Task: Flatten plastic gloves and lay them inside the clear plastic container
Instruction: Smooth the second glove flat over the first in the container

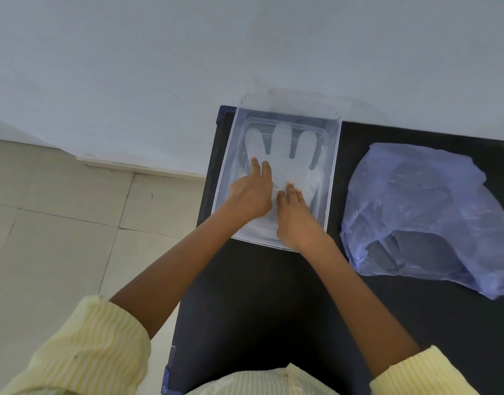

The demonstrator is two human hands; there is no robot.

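Best smoothed with left hand [252,195] and right hand [295,215], grips spread flat, pressing the translucent plastic glove [285,149] outward inside the clear rectangular plastic container [332,178], avoiding creases.

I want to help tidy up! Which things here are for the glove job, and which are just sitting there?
For the job:
- plastic glove, lying flat in the container
- clear plastic container
- left hand and right hand, both pressing on the glove

Just sitting there:
- blue plastic bag, to the right of the container; I can't tell what's in it
- black table underneath
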